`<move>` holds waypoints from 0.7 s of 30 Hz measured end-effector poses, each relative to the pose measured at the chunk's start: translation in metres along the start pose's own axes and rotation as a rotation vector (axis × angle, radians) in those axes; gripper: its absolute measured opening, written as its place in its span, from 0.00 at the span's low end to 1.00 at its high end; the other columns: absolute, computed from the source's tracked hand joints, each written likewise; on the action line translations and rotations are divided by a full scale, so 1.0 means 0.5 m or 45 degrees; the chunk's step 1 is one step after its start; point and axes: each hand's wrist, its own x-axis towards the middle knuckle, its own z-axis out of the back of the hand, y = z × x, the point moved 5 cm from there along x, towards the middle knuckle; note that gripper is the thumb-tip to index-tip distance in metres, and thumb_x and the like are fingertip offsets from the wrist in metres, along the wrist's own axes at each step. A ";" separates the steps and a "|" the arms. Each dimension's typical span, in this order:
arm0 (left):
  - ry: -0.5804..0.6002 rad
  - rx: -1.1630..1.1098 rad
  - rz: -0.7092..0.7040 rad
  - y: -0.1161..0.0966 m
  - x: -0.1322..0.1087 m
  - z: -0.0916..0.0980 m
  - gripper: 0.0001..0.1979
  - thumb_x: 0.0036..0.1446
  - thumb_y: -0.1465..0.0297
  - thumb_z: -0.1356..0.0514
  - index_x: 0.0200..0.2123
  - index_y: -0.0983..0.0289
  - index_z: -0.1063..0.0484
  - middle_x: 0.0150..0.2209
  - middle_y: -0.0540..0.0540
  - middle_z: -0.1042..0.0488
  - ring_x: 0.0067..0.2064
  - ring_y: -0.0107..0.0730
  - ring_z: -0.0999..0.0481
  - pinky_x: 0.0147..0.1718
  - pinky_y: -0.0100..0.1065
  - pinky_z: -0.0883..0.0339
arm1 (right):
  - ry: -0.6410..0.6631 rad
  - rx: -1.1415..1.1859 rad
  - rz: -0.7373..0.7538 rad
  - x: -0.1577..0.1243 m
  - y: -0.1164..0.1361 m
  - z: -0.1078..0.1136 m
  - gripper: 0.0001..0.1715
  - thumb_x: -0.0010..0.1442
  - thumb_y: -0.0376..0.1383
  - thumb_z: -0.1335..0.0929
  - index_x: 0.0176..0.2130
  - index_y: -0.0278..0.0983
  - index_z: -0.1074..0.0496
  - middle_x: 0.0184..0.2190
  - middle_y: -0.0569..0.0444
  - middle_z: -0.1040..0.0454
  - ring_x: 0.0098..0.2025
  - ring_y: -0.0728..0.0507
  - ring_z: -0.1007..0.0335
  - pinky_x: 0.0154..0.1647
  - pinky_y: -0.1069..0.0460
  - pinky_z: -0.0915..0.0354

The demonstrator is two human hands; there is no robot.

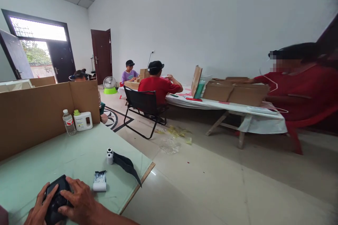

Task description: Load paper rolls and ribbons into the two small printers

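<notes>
Both my hands are at a black handheld device (53, 214) with a dark panel and buttons, low on the left of the view. My left hand (38, 208) grips its left side, with fingers lying over the top. From the other side my right hand (82, 198) holds it, thumb and fingers on its face and upper edge. A white paper roll (99, 186) with a dark, printed loose end lies right of my right hand. Two small white paper rolls (109, 158) stand farther off, and a black curled strip (126, 164) runs from them toward the table edge.
On the pale green table (76, 154) stand a water bottle (69, 123) and a white jug with a green cap (83, 121), before a cardboard panel (47, 112). Beyond are a folding chair (139, 100), a long covered table (211, 104) with cardboard, and several seated people.
</notes>
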 end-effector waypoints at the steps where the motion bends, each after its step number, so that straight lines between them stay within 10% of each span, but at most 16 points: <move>1: 0.012 0.005 -0.010 -0.001 0.000 0.001 0.41 0.54 0.64 0.34 0.70 0.46 0.42 0.72 0.62 0.43 0.56 0.55 0.19 0.49 0.44 0.19 | -0.007 0.008 0.013 0.000 -0.001 0.000 0.29 0.59 0.61 0.28 0.47 0.43 0.24 0.63 0.44 0.28 0.51 0.35 0.21 0.48 0.42 0.23; 10: -0.022 0.005 -0.016 -0.009 0.002 0.006 0.39 0.54 0.61 0.34 0.68 0.49 0.40 0.70 0.62 0.41 0.59 0.57 0.21 0.50 0.44 0.20 | -0.043 0.099 0.183 0.017 0.009 0.000 0.35 0.55 0.64 0.26 0.49 0.43 0.25 0.54 0.49 0.22 0.53 0.38 0.25 0.51 0.44 0.27; 21: -0.070 0.065 0.024 -0.052 0.005 0.010 0.41 0.51 0.64 0.34 0.68 0.53 0.40 0.70 0.64 0.41 0.56 0.56 0.20 0.48 0.46 0.20 | 0.107 0.052 0.325 0.065 0.026 -0.006 0.15 0.67 0.48 0.28 0.43 0.40 0.24 0.41 0.53 0.20 0.42 0.42 0.28 0.41 0.49 0.32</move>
